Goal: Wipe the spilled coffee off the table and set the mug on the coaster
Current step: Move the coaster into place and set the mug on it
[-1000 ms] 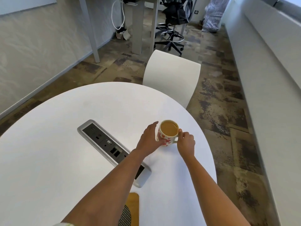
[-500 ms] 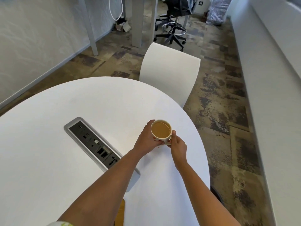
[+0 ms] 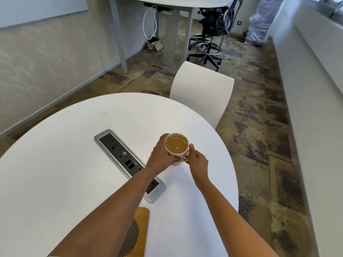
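Observation:
A white mug with red spots, full of milky coffee, is held over the right part of the round white table. My left hand wraps round its left side. My right hand grips its handle on the right. A wooden coaster with a woven round mat lies near the table's front edge, partly hidden by my left forearm. No spilled coffee shows on the tabletop.
A silver socket panel is set into the table left of the mug. A white chair stands at the far edge. Beyond it are a second table and a black office chair.
Both hands kept hold of the mug, which looks slightly raised and closer to me. The view tilted down and back up, so the coaster shows more now.

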`<state>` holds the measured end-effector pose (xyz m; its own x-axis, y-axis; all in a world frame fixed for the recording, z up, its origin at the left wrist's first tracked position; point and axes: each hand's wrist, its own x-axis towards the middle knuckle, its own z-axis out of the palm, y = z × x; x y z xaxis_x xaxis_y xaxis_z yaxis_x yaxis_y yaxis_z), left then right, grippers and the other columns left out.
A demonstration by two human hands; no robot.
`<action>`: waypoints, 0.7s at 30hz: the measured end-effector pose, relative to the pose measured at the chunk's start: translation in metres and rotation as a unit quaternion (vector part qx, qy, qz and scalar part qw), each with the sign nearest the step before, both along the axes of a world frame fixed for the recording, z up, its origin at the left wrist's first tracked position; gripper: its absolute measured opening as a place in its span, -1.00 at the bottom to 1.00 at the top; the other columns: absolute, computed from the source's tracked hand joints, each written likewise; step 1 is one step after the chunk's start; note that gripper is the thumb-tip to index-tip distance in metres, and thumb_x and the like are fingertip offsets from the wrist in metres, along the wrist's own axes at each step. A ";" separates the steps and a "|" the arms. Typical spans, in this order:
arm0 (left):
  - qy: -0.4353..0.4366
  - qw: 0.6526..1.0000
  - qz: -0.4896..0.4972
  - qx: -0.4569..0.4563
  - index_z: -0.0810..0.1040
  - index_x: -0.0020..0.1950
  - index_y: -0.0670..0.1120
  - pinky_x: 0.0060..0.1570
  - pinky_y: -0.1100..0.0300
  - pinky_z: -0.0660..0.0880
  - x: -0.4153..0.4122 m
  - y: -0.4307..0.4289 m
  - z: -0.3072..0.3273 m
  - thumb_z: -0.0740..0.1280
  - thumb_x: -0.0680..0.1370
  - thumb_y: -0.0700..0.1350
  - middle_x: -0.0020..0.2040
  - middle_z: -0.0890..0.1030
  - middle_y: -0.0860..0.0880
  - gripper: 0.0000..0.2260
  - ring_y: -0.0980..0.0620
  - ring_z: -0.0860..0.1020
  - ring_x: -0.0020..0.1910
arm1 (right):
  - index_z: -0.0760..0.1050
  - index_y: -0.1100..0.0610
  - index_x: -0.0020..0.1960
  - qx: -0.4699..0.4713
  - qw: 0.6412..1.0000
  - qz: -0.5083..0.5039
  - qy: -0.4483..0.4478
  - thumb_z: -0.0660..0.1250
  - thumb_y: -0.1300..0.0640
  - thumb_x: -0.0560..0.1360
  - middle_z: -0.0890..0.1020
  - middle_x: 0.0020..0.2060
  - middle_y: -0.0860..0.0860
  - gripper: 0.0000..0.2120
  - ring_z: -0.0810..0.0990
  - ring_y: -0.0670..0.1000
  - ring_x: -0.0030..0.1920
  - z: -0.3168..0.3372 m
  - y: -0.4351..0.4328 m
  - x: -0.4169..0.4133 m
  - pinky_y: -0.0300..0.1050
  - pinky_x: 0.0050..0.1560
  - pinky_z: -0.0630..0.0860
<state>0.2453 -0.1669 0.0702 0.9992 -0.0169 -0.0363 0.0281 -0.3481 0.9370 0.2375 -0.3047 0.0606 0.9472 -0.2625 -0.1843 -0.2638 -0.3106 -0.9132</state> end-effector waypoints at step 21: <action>-0.016 0.999 0.022 0.020 0.29 0.19 0.17 0.02 0.13 0.47 -0.159 0.120 0.005 0.56 0.18 -0.18 0.09 0.51 0.13 -0.29 0.07 0.48 0.10 | 0.60 0.23 -0.14 0.039 0.998 0.042 -0.003 0.12 -0.12 0.59 0.67 -0.18 0.17 -0.52 0.65 0.16 -0.06 0.005 0.116 -0.156 0.16 0.07 0.57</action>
<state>0.0864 -0.0474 0.0750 0.9996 0.0288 -0.0037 0.0145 -0.3843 0.9231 0.0814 -0.1891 0.0657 0.9666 -0.1667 -0.1949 -0.2335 -0.2585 -0.9373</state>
